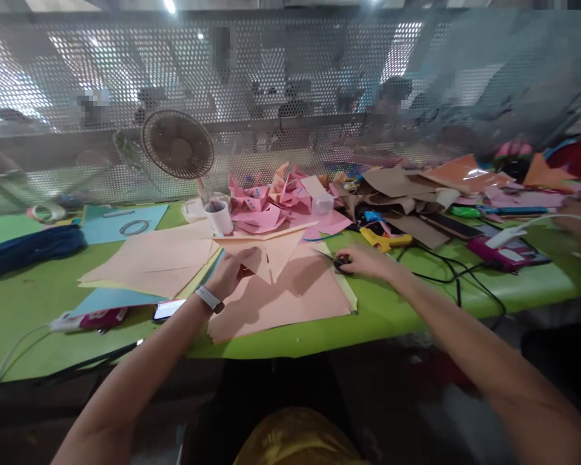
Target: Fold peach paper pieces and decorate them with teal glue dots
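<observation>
My left hand (230,274) is closed on the left side of a folded peach paper (281,254), a roughly triangular piece with small dark slits near its middle. In my right hand (363,261) is a pair of scissors (339,263), its handles in my fingers and its blades pointing left toward the folded paper, apart from it. Below both hands lies a large peach sheet (290,303) on the green tabletop, with a yellowish edge showing under its right side.
Peach sheets (150,258) lie to the left, near a white cup (218,217) and a fan (177,145). Pink paper pieces (266,216), brown scraps (392,184), a yellow glue gun (385,239) and black cables (458,274) spread rightward. A phone (169,310) is by my left forearm.
</observation>
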